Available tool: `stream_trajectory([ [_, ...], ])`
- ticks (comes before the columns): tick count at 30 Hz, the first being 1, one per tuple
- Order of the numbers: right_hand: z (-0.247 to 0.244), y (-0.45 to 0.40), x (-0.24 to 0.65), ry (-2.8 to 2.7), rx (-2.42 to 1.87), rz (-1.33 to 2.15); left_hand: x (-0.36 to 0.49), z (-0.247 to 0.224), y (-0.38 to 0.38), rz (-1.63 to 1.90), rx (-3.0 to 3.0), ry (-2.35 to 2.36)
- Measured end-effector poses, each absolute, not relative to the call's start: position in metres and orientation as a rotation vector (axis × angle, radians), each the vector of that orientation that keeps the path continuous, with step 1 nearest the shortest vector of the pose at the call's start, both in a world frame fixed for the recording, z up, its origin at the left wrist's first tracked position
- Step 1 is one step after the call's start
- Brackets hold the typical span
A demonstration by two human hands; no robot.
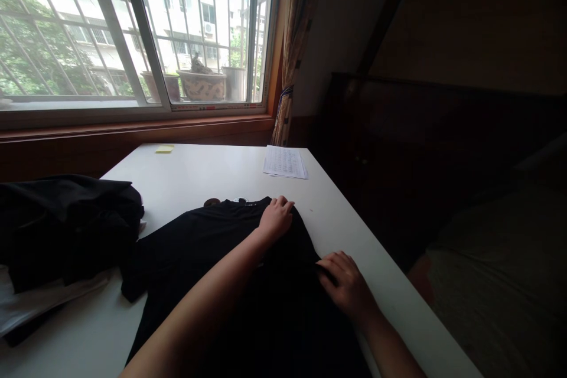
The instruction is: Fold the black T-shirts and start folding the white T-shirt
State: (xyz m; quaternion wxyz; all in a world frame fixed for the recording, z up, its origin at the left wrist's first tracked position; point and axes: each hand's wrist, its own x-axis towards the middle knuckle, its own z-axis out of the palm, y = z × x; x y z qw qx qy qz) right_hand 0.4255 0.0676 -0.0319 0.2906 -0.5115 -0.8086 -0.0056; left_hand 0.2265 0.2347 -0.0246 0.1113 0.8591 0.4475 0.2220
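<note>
1. Shirt: one, black, at the lower centre of the frame, the shirt (283, 301) lay spread on the table (212, 171), collar toward the window (144, 29).
2. Done, judging by how it lay: the body was opened out, and the sleeve on the frame's left hung clear of it.
3. Left, by the same judgement: the side at centre right was unsettled, and no finished fold could be made out; the dark cloth hid detail.
4. Hands: two. The right hand (345, 284), right of centre, pinched the shirt's edge. The left hand (277, 217) touched the shoulder near the collar, fingers bent; whether it grasped cloth, I could not tell.
5. Pile: one, at the left edge, the pile (71, 224) held dark and white cloth; its garments could not be counted.
6. Small things: one yellow note (165, 149), one brown disc (211, 202) and one pale disc (240, 199) by the collar; the papers (286, 161), upper centre, seemed at least two.
7. Pots: at least three pots (201, 85) stood outside, upper centre.
</note>
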Motion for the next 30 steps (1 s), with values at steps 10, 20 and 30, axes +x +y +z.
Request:
stream_trajectory([
  [10, -0.033, 0.070, 0.429, -2.246, -1.465, -0.013, 0.232, -0.053, 0.209, 0.533, 2.758, 0.989],
  [20, -0.047, 0.075, 0.438, -2.172, -1.672, -0.164, 0.228, -0.061, 0.230, 0.495, 2.680, 1.330],
  [30, -0.052, 0.079, 0.442, -2.013, -1.557, -0.277, 0.226, -0.042, 0.206, 0.608, 2.882, 1.151],
])
